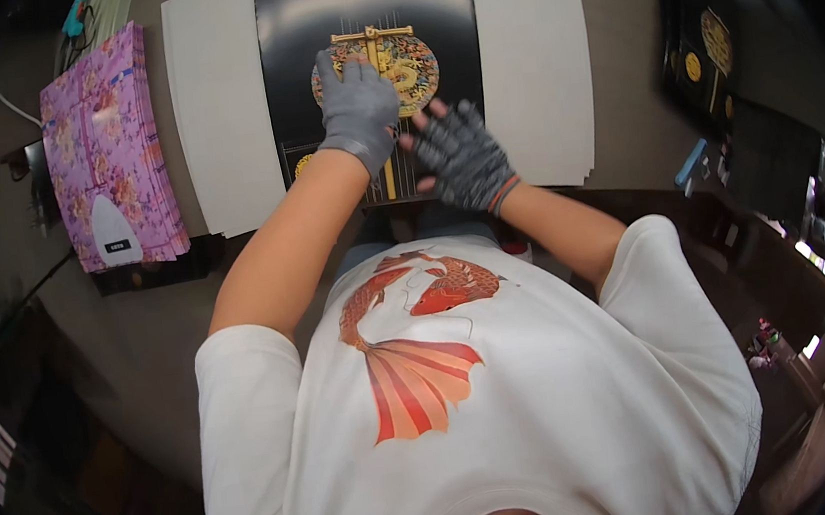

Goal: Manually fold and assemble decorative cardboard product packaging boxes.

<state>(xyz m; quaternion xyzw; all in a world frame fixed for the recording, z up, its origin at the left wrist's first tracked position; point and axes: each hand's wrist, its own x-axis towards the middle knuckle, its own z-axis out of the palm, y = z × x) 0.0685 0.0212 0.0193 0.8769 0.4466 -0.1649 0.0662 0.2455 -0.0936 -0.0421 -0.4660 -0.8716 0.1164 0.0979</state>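
Observation:
A black panel (298, 28) lies on the table in front of me. It bears a round multicoloured emblem (421, 68) with gold figures, a gold crossbar (399, 31) above it and a gold strip (389, 179) running down its middle. My left hand (357, 107), in a smooth grey glove, rests with its fingers laid out on the emblem's left half. Lower right of the emblem, my right hand (462, 157) is spread over the panel's near right part in a dark grey glove with bare fingertips. I see nothing held in either hand.
White sheets flank the panel, a left stack (226, 106) and a right stack (536, 74). Farther left lies a purple floral pile (103, 139) with a white patch. At the right stands a black item with a gold emblem (711, 40), and a blue object (692, 164) lies nearer me.

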